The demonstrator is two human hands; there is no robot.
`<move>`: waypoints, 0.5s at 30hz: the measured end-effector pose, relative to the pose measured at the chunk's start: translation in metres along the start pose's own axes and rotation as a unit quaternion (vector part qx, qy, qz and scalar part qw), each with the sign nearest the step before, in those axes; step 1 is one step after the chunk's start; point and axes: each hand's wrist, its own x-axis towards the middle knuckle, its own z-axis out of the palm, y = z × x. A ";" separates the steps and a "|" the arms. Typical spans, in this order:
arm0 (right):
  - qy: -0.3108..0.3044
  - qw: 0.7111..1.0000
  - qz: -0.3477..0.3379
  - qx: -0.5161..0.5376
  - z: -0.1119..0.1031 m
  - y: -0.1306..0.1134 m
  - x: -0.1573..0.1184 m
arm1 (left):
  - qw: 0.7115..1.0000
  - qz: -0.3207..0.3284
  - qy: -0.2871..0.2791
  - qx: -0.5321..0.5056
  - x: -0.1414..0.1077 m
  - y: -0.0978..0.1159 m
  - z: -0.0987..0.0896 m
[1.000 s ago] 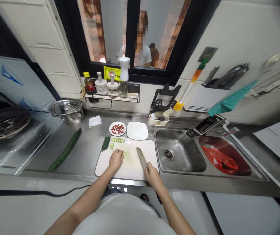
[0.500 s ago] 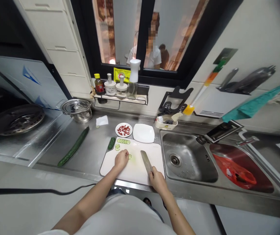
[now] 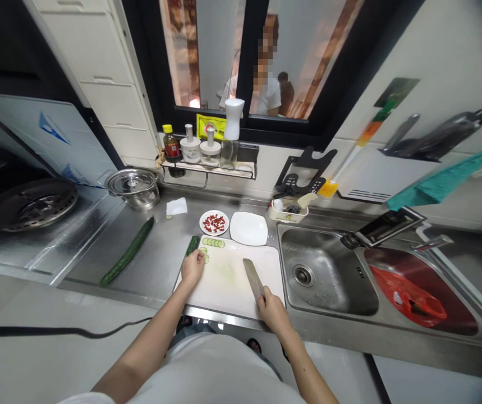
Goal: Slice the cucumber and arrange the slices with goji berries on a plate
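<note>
The left hand (image 3: pixel 192 265) is resting at the far left corner of the white cutting board (image 3: pixel 232 280), its fingers curled down onto a few cucumber slices (image 3: pixel 204 256) there; whether they are pinching a slice or only pressing on them is too small to tell. Just beyond the fingers, the short cucumber end (image 3: pixel 192 245) is lying at the board's left edge, and a row of cut slices (image 3: pixel 214 243) is sitting along the far edge. The right hand (image 3: pixel 273 310) is wrapping its fingers tightly around the handle of a knife (image 3: pixel 253 278), whose blade is lying low over the board's right half, pointing away from the person and well apart from the left hand.

The board is sitting on a steel surface (image 3: pixel 156 264). Behind it a small dish of red bits (image 3: pixel 214 222) and a white square plate (image 3: pixel 248 228) are standing side by side. A whole cucumber (image 3: pixel 128 251) is lying to the left, a lidded pot (image 3: pixel 133 188) beyond it, and a sink (image 3: pixel 325 269) is to the right.
</note>
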 end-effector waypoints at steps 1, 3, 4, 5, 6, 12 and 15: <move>0.000 1.000 0.001 0.000 0.000 0.000 0.000 | 1.000 0.001 0.002 -0.001 0.001 -0.002 0.000; -0.004 1.000 0.004 -0.002 -0.001 0.000 0.000 | 1.000 0.003 0.008 -0.003 0.003 -0.006 0.000; -0.005 1.000 0.004 -0.003 -0.001 0.000 0.000 | 1.000 0.003 0.010 -0.003 0.004 -0.008 0.000; -0.007 1.000 0.004 -0.004 -0.002 -0.001 -0.001 | 1.000 0.002 0.012 -0.003 0.005 -0.009 0.001; -0.008 1.000 0.004 -0.006 -0.002 -0.001 -0.001 | 1.000 0.000 0.013 -0.001 0.006 -0.011 0.002; -0.007 1.000 0.006 -0.008 -0.003 -0.001 -0.001 | 0.999 0.018 0.014 0.048 0.011 -0.017 0.005; -0.006 1.000 0.006 0.002 -0.002 -0.001 0.000 | 0.996 0.040 0.009 0.079 0.010 -0.018 0.004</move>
